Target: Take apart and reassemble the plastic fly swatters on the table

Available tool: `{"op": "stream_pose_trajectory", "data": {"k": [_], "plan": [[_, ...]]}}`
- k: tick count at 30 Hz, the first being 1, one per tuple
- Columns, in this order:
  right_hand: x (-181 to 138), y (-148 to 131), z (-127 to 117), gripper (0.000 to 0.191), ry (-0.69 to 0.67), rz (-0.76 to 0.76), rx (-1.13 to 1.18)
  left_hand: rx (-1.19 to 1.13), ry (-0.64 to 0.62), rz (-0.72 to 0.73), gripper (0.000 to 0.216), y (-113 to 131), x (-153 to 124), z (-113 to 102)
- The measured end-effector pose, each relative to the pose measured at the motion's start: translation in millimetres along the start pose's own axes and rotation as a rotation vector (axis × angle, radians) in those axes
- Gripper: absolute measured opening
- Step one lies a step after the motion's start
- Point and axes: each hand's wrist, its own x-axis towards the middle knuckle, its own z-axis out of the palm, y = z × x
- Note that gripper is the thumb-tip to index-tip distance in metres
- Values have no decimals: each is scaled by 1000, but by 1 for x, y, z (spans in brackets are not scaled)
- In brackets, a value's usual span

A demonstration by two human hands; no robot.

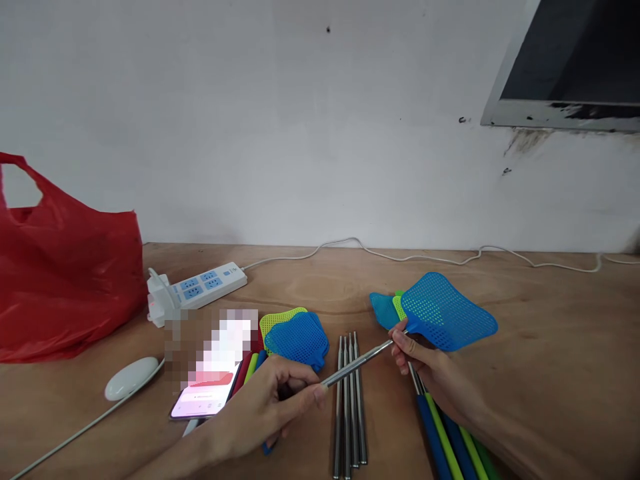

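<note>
My left hand is closed around the lower end of a shiny telescopic metal rod, which slants up to the right. My right hand pinches the neck of a blue fly swatter head, where it meets the rod's thin tip. Below the held rod, several loose metal rods lie side by side. Left of them is a pile of mesh swatter heads, a blue one over a yellow-green one. Under my right forearm lie fly swatters with blue and green handles, partly hidden.
A lit phone, partly pixelated, lies left of my left hand. Behind it sit a white power strip and a red plastic bag. A white oval device with a cable is at left. A wall borders the wooden table.
</note>
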Motion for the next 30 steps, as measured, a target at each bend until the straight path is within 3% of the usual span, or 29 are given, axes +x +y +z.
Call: {"op": "stream_pose_trajectory", "data": {"k": [6,13,20,27,30], "plan": [[1,7,0,42,5,-12,28,-28,12,-49,47,-7,4,2],[1,10,-1,48,29,6,254,-41,-47,-26,50,-1,3,2],[0,12,7,48,73,-17,150,3,-10,3,52,-7,3,0],[-6,17,9,52,-80,4,103,-17,-32,9,52,3,4,3],[-9,21,11,45,-173,2,48,-35,-49,7,50,10,3,5]]}}
